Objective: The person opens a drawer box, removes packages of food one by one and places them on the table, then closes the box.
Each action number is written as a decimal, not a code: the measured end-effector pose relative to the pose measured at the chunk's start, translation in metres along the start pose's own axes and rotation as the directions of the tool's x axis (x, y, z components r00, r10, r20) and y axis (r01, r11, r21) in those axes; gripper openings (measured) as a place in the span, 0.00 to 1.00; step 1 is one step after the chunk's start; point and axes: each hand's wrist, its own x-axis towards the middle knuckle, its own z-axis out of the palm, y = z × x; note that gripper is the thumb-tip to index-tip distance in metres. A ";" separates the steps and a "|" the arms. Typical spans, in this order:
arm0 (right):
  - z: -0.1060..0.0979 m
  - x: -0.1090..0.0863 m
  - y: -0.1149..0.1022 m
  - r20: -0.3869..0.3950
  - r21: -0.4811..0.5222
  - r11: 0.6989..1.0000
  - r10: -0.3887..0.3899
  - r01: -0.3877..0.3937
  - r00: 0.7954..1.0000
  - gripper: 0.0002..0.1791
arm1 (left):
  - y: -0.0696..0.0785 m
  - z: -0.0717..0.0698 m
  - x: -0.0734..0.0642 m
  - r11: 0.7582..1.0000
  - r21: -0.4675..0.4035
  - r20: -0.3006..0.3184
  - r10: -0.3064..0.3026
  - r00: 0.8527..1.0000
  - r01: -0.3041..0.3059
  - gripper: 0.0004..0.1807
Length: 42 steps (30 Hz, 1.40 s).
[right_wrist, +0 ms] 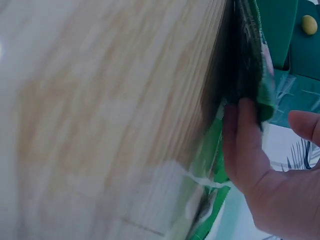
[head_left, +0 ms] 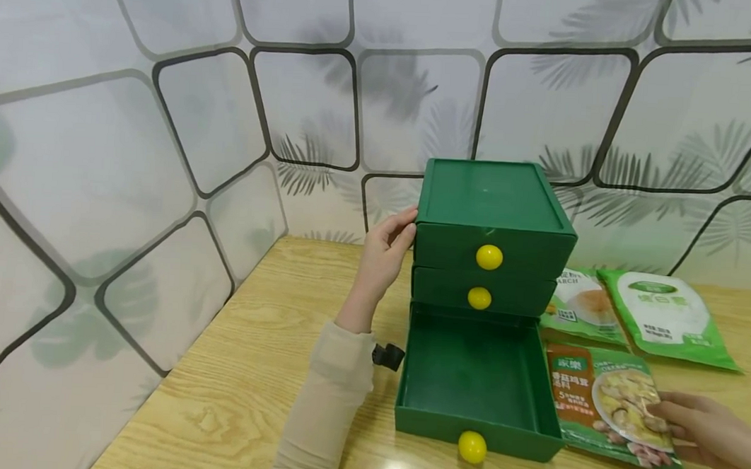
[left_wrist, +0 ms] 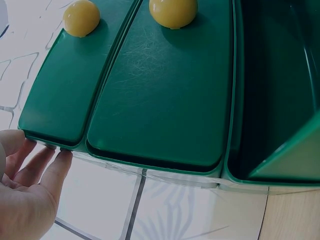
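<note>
A green three-tier drawer unit (head_left: 495,198) with round yellow knobs stands on the table, its bottom drawer (head_left: 476,374) pulled out with nothing inside. My left hand (head_left: 389,253) rests on the unit's upper left side; in the left wrist view its fingertips (left_wrist: 62,160) touch the edge beside the top drawer. To the right of the open drawer, my right hand (head_left: 706,425) holds the right edge of a brown and green mushroom chicken soup packet (head_left: 590,401). In the right wrist view, fingers (right_wrist: 247,135) lie under the packet and the thumb is above.
Behind the soup packet lie a starch packet (head_left: 585,306) and a green and white packet (head_left: 664,313). A black object (head_left: 388,356) sits at the left wrist. Patterned cloth (head_left: 420,109) covers the walls behind the wooden table (head_left: 241,369).
</note>
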 end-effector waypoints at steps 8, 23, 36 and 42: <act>-0.005 -0.006 0.000 0.011 -0.134 0.990 -0.048 0.049 0.999 0.39 | -0.001 0.001 0.000 1.000 0.004 -0.005 0.008 1.000 -0.008 0.18; 0.028 -0.015 -0.012 0.017 -0.677 0.683 -0.359 0.274 0.933 0.30 | -0.001 0.001 -0.001 0.999 0.003 0.001 0.033 0.999 -0.033 0.18; 0.052 -0.005 -0.022 0.180 -0.796 0.469 -0.422 0.384 0.889 0.22 | -0.001 0.002 -0.001 0.999 0.013 -0.003 0.033 0.999 -0.033 0.18; 0.054 0.000 -0.027 0.156 -0.798 0.487 -0.400 0.354 0.903 0.18 | 0.000 0.001 -0.001 0.999 0.018 -0.005 0.043 0.999 -0.043 0.18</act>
